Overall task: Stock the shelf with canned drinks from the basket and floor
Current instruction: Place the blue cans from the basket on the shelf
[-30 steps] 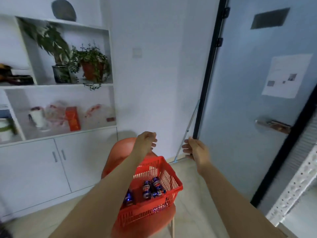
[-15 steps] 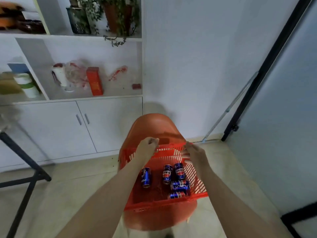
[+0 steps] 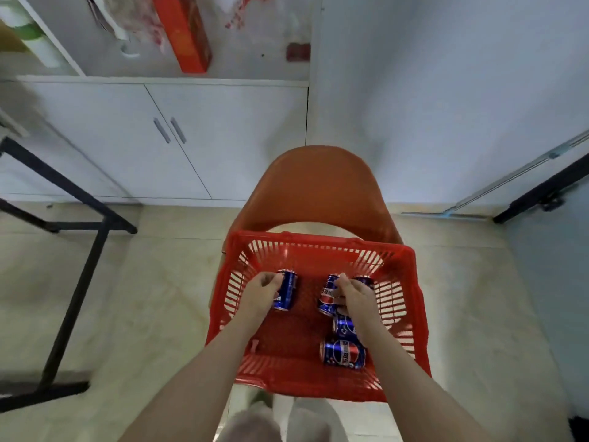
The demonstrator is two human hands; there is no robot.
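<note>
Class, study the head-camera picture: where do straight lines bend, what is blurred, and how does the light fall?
Head view: wide-angle distortion tilts the cabinet doors and black table frame outwards; head view: the orange box smears, the nearest can looks sharper; head view: light soft, the chair casting a faint wall shadow.

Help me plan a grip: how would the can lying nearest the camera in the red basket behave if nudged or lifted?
The nearest can lies on its side on the basket floor, so a nudge would probably roll it. Its rigid-looking metal wall should hold shape in a firm grip. The glossy surface may be slightly slippery.
</note>
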